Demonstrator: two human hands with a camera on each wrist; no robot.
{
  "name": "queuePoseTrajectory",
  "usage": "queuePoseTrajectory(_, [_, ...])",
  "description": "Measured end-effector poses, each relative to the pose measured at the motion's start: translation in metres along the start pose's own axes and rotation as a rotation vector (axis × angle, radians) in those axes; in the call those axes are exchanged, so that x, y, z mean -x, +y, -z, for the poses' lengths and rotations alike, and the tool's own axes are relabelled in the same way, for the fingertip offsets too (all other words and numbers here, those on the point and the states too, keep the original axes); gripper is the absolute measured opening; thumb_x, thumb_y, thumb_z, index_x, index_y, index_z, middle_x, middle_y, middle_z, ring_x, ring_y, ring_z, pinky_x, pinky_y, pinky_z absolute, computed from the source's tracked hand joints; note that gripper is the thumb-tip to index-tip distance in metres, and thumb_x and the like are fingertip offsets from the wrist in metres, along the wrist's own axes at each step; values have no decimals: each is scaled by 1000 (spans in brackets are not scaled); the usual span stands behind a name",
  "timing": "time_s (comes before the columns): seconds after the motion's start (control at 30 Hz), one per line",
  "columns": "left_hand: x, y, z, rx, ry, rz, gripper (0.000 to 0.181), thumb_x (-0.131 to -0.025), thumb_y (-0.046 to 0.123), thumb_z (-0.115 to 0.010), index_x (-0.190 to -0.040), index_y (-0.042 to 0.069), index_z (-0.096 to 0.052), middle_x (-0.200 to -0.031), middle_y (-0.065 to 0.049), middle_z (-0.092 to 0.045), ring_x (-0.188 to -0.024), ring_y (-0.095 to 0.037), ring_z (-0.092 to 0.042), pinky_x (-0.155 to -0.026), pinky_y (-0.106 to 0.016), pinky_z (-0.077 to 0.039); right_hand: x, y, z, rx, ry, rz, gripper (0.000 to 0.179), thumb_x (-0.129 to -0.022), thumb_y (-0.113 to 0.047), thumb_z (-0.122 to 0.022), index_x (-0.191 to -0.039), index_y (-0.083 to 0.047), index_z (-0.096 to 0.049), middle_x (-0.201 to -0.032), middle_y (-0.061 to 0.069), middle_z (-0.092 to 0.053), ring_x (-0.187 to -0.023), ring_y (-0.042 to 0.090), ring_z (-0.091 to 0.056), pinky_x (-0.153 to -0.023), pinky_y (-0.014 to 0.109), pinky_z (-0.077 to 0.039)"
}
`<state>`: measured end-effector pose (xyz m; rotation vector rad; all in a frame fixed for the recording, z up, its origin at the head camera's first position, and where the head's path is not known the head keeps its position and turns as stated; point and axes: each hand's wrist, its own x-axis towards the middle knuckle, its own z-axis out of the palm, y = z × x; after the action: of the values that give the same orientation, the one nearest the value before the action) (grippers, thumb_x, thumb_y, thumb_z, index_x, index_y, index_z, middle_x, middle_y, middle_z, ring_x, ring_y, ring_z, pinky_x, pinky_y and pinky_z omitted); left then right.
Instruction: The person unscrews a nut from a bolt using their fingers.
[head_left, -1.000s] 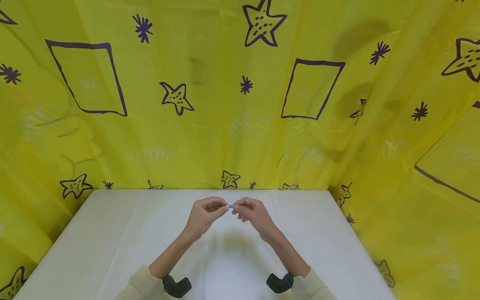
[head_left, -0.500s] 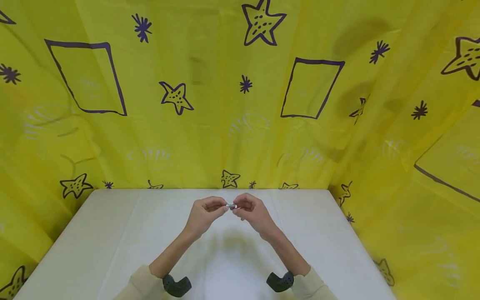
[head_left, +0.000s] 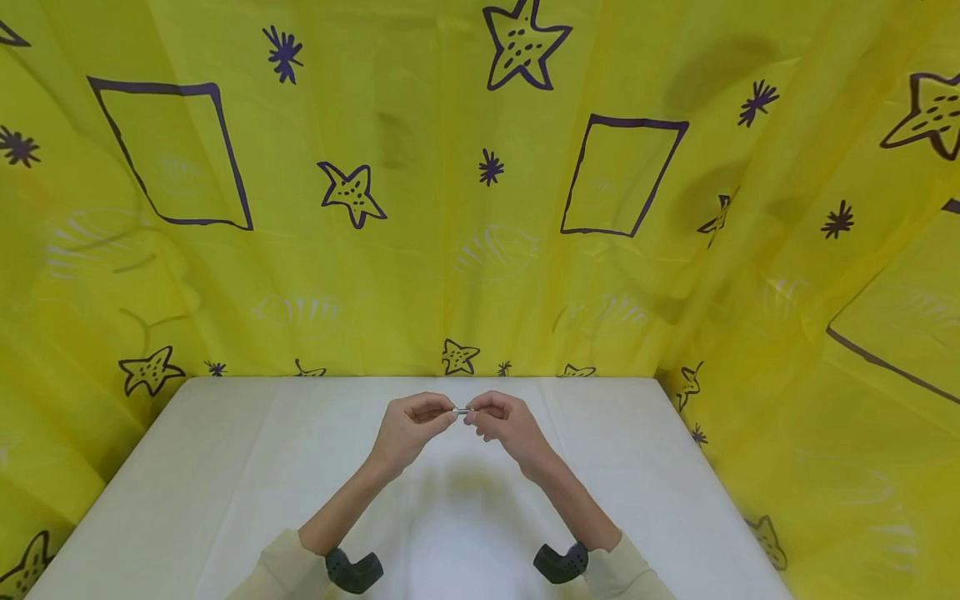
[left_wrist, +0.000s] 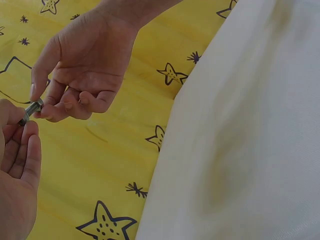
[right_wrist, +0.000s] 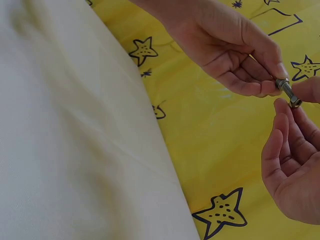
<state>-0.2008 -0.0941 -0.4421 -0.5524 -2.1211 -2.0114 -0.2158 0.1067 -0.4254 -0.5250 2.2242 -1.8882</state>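
A small metal bolt (head_left: 462, 411) is held level between both hands, above the white table. My left hand (head_left: 406, 432) pinches one end of it between thumb and fingertips. On the other end, my right hand (head_left: 514, 428) pinches with thumb and index finger at a nut-like hex piece (right_wrist: 295, 103). Threads of the bolt (right_wrist: 287, 91) show between the two grips in the right wrist view. The same bolt (left_wrist: 32, 109) appears slanted at the left edge of the left wrist view. The fingertips hide part of both ends.
The white-covered table (head_left: 315, 492) spreads under the hands. A yellow curtain (head_left: 420, 283) with starfish drawings hangs behind it and along both sides. Dark curved wrist pieces (head_left: 355, 572) sit at the cuffs of both light sleeves.
My right fingers spread off the bolt's end half a second ago, baring more of it, and now pinch it again. The left hand has stayed in place, holding its end.
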Motion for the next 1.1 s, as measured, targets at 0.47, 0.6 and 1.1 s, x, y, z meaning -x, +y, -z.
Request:
queuePoseTrajectory(0.47, [1,1,1,4,-6,-2,11,-90,3,-73,-99,-4,-72,-95,-15,-73,-89,-32,-69,-83,-29,-56,0,4,1,-50,-21,52,24,-93,-5,-69,-114,2,-61,-97,10,-69,-82,23,-63,-67,25,-51])
queuePoseTrajectory(0.6, [1,2,1,3,2,-4,9,-90,2,-72,-98,-4,-72,-93,-15,-72,-86,-26,-69,-82,-29,-57,0,2,1,-9,-18,1,27,-95,-15,-68,-117,1,-63,-97,9,-70,-80,18,-61,-69,28,-51])
queuePoseTrajectory(1.1, [0,1,1,18,-8,-25,10,-90,1,-72,-98,-4,-72,-94,-15,-72,-91,-44,-67,-82,-29,-57,-1,1,0,-70,-16,80,18,-93,-4,-68,-107,6,-63,-89,2,-69,-80,19,-60,-67,23,-50])
